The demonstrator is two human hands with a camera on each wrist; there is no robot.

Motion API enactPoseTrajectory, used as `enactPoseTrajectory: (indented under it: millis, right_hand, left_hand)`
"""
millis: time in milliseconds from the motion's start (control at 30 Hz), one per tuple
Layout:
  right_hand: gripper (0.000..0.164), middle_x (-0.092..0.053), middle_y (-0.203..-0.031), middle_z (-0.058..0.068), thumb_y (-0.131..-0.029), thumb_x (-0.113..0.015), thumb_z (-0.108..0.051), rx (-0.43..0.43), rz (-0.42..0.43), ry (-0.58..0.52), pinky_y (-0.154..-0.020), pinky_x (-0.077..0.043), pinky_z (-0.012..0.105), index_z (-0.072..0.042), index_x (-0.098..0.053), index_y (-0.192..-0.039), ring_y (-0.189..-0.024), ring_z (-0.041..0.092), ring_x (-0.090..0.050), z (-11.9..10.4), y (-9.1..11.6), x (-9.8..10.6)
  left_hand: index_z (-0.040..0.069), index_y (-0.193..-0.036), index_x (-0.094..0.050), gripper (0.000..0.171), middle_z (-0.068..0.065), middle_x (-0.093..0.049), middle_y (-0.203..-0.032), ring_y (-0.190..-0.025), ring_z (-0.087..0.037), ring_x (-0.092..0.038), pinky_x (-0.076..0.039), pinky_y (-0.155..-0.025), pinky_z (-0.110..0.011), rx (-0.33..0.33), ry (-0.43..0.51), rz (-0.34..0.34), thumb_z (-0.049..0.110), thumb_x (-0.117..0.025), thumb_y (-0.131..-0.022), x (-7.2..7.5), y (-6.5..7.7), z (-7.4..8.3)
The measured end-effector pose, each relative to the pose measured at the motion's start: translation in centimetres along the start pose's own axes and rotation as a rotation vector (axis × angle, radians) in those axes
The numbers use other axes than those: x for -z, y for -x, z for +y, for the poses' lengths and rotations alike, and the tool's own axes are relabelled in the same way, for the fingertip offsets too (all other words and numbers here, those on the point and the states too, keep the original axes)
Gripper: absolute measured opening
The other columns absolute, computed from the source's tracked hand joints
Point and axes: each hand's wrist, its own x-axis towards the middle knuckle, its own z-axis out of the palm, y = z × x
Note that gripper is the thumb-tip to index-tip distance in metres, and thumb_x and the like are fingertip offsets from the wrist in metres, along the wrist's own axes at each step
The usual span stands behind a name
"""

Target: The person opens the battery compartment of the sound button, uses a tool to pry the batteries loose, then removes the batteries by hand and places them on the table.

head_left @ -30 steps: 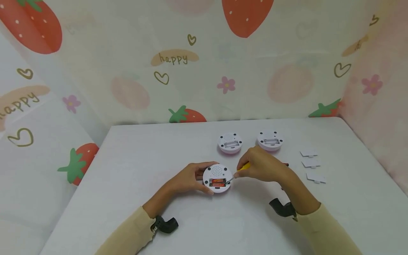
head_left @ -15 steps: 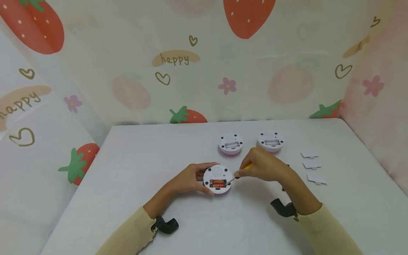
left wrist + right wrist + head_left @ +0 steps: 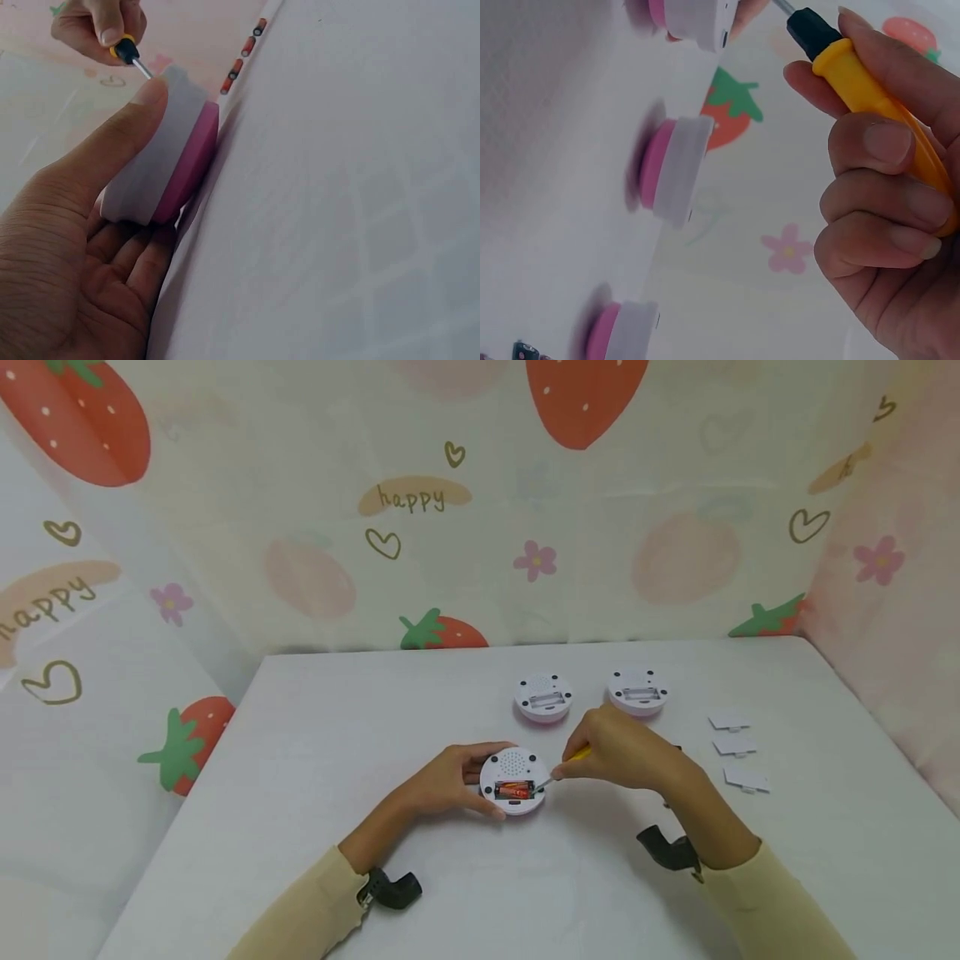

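My left hand [image 3: 442, 781] holds a round white device [image 3: 513, 762] by its edge, thumb at the front and fingers behind. Its face carries a speaker grille, dark feet and an open battery compartment with red batteries [image 3: 514, 791] in it, one lying slantwise. A pink underside shows in the left wrist view, down against the white table. My right hand [image 3: 622, 747] grips a screwdriver [image 3: 874, 97] with a yellow and black handle, fingers curled round it. The metal shaft reaches into the right end of the compartment, at the batteries.
Behind stand two more such devices, one at the back middle [image 3: 542, 689] and one farther right [image 3: 637, 683], their battery slots bare. White battery covers [image 3: 735, 747] lie in a column at the right. Several loose batteries [image 3: 235, 69] lie in a row, mostly behind my right arm in the head view.
The batteries lay level side by side in the compartment; now one sits slantwise, at the screwdriver's tip. Both hands have stayed nearly in place.
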Motion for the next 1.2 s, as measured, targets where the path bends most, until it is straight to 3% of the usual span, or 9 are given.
enactPoseTrajectory:
  millis: [633, 900, 1200]
  right_hand:
    - [0.013, -0.067, -0.077, -0.011, -0.08, -0.088, -0.024, -0.012, -0.041, 0.138, -0.069, -0.052, 0.028, -0.018, -0.077, -0.084, -0.074, 0.013, -0.058, -0.3, 0.7, 0.7]
    - [0.014, -0.066, -0.078, -0.012, -0.081, -0.087, -0.028, -0.03, -0.053, 0.186, -0.068, -0.05, 0.028, -0.021, -0.075, -0.084, -0.075, 0.013, -0.056, -0.7, 1.7, 1.4]
    - [0.013, -0.063, -0.077, -0.015, -0.083, -0.085, -0.031, -0.016, -0.019, 0.261, -0.063, -0.047, 0.027, -0.025, -0.074, -0.085, -0.073, 0.01, -0.053, -1.7, 3.9, 0.2]
  left_hand:
    - [0.018, -0.15, -0.05, 0.091, 0.003, -0.058, -0.143, -0.123, -0.013, -0.06, -0.049, -0.104, -0.027, 0.009, -0.018, 0.022, 0.015, -0.095, -0.07, -0.1, -0.2, -0.1]
    - [0.017, -0.15, -0.05, 0.091, 0.0, -0.057, -0.143, -0.124, -0.015, -0.06, -0.049, -0.104, -0.026, 0.0, 0.011, 0.007, 0.013, -0.094, -0.071, 0.1, -0.3, -0.5]
    - [0.016, -0.151, -0.047, 0.092, 0.001, -0.055, -0.145, -0.126, -0.014, -0.058, -0.048, -0.105, -0.026, -0.011, 0.005, 0.001, 0.012, -0.094, -0.072, 0.0, -0.2, -0.3]
